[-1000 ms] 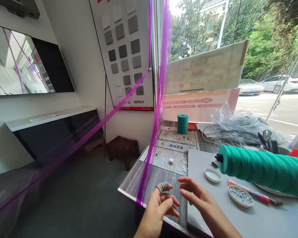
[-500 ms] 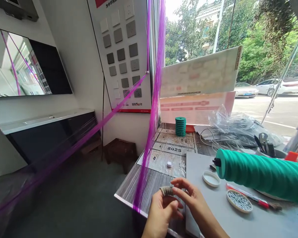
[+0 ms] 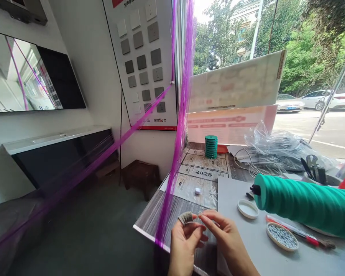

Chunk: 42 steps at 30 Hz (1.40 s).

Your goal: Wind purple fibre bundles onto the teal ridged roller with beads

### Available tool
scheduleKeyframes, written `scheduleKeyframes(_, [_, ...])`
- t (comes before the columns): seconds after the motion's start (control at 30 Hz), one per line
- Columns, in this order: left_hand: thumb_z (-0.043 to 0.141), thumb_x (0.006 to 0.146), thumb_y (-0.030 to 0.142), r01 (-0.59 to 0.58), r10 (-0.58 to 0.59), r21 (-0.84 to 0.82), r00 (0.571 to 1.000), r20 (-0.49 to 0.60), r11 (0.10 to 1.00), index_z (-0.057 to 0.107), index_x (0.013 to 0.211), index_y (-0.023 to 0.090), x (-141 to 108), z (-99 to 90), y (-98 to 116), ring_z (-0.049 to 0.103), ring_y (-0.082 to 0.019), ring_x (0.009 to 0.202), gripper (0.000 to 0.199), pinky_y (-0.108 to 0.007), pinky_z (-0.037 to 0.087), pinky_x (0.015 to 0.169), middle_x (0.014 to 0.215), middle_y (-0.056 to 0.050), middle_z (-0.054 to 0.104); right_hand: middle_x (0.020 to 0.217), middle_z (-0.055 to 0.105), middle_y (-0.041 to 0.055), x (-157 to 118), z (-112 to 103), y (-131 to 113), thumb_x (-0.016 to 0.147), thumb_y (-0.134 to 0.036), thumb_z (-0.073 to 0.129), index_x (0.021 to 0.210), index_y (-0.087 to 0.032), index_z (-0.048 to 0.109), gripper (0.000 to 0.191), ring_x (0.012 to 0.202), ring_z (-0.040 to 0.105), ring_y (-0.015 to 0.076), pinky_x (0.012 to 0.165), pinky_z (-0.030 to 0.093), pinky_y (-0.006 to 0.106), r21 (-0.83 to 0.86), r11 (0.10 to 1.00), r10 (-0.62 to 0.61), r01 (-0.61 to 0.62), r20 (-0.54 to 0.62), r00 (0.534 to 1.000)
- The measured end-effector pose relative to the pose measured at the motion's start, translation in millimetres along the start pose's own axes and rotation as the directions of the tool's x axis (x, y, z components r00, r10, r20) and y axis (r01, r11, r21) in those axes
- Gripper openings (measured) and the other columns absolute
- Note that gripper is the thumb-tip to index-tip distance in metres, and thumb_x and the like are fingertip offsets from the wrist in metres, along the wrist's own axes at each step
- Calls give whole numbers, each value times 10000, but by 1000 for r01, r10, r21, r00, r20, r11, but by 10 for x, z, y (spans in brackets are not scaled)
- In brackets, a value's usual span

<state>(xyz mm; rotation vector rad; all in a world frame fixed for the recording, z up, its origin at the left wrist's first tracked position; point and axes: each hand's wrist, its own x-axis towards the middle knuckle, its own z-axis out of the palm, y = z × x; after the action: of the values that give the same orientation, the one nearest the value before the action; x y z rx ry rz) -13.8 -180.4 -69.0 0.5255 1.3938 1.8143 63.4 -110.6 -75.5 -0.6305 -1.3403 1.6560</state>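
Note:
My left hand point(image 3: 184, 239) is closed above the near edge of the table, fingers curled and thumb pressed against them. A greyish wrap point(image 3: 185, 218) goes around its index finger. Close beside it, my right hand point(image 3: 225, 232) pinches with thumb and index finger near the left fingertips. Whatever lies between the fingers is too small to make out. To the left of both hands, a bundle of purple threads point(image 3: 172, 180) hangs down past the table edge. A small white piece point(image 3: 197, 191) rests on the printed sheet point(image 3: 186, 184) beyond the hands.
On the grey board point(image 3: 232, 191) at right lie a shallow dish of small grey beads point(image 3: 282, 235), a white ring-shaped lid point(image 3: 248, 209) and a red-handled brush point(image 3: 307, 235). A large green spool point(image 3: 301, 199) juts in above them. Stacked green discs point(image 3: 211, 147) stand farther back.
My right hand's fingers have closed into a pinch near the left fingertips. The left index finger has tilted, and the view has shifted slightly.

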Motion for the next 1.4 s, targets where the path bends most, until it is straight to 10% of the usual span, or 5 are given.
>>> scheduleKeyframes(0.8, [711,541,222,-58,52,-38,987,-151,998,480,913,124,-1,70,-46,569,-79,437,449,-153,413,444,586,22,629,623,535,-14,-75,9,87,618,-448,699,686,-172,596,303,544,473,127,526,398,249,190,975,137,-119,-87,987])
scheduleKeyframes(1.13, [763,487,217,-42,29,-97,991,-133,994,491,877,139,12,95,-116,562,-84,407,482,-150,396,409,556,45,598,602,486,-42,-91,55,113,629,-382,720,699,-177,552,275,508,433,99,461,348,224,315,923,212,-219,55,976])
scheduleKeyframes(1.4, [743,545,252,-126,116,-50,979,-167,991,526,889,131,37,53,-139,608,-103,597,424,-178,474,613,593,-7,636,574,485,-42,-58,0,70,635,-319,681,680,-190,530,204,587,422,111,587,376,225,318,935,181,-159,-42,983])
